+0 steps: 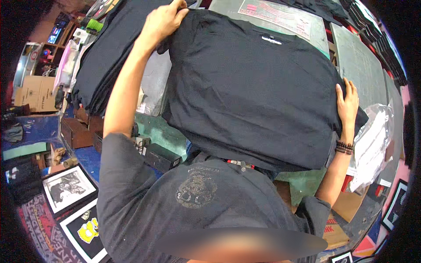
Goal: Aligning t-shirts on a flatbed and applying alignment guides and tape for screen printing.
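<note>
Your left hand (pixel 163 21) is up at the far left corner of the black t-shirt (pixel 250 87), fingers curled tight over the shoulder edge so the cloth is pinched in your grip; your right hand (pixel 347 103) is at the right edge of the same shirt, fingers bent over the hem and holding a fold of it, with beaded bracelets (pixel 344 147) on that wrist; the shirt lies spread flat and face up over the printing platen, collar and small white neck label (pixel 271 40) pointing away from you, its lower hem hanging just in front of your chest; to your left sits a stack of black shirts (pixel 105 52), just beside the one you hold; further right lie grey metal platens (pixel 364 65) and a crumpled clear plastic bag (pixel 372 140), and beyond the collar a print screen with a red design (pixel 285 15); framed pictures (pixel 70 188) rest low on your left

As I judge it, you are in the middle of dressing the shirt onto the board, with both sides gripped but the cloth not yet squared; the next move seems to call for an even pull from both hands, keeping the collar centred and the front smooth; watch the right edge, where the cloth bunches under your fingers, since a crease left there would likely show in the print
</note>
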`<state>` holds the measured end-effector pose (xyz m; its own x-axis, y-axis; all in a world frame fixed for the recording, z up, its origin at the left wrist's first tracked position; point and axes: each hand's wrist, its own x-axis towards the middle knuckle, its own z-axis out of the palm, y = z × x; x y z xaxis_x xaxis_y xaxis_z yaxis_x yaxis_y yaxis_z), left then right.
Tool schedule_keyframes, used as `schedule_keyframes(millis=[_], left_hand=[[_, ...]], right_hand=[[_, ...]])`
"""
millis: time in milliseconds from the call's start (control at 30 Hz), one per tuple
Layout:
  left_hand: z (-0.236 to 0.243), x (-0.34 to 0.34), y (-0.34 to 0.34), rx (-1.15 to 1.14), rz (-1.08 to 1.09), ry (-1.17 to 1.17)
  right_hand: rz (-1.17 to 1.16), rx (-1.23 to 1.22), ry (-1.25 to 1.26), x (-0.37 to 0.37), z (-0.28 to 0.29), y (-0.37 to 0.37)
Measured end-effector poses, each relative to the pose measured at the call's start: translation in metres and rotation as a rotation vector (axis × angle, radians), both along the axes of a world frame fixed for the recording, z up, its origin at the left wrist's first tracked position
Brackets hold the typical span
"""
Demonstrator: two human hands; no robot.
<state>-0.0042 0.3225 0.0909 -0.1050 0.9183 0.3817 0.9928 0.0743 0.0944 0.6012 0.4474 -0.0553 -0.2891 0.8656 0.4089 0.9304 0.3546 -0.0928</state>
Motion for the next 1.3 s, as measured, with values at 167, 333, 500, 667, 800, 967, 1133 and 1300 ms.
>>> schedule_keyframes(millis=[167,333,500,667,800,967,1133,1300], left_hand=[[0.043,-0.033,0.015,-0.347,0.028,0.168],[0.002,-0.085,0.002,-0.662,0.006,-0.091],[-0.016,-0.114,-0.041,-0.674,0.057,-0.197],[-0.011,-0.116,-0.071,-0.476,0.098,-0.456],[-0.011,-0.115,-0.077,-0.284,0.074,-0.758],[-0.005,-0.113,-0.073,-0.274,0.217,0.051],[-0.012,-0.084,-0.085,-0.121,0.308,0.170],[-0.055,-0.032,-0.102,0.108,-0.236,0.166]], right_hand=[[0.018,-0.022,0.002,0.003,0.000,0.001],[0.032,-0.024,0.015,0.003,0.001,0.000],[0.011,-0.022,0.013,0.003,0.001,-0.001],[0.013,-0.020,0.006,0.004,-0.001,0.000],[0.010,-0.019,0.002,0.004,0.000,0.000],[0.013,-0.029,0.000,0.003,0.002,0.000],[0.017,-0.028,0.007,0.001,0.004,-0.003],[0.017,-0.041,0.028,0.000,0.006,-0.003]])
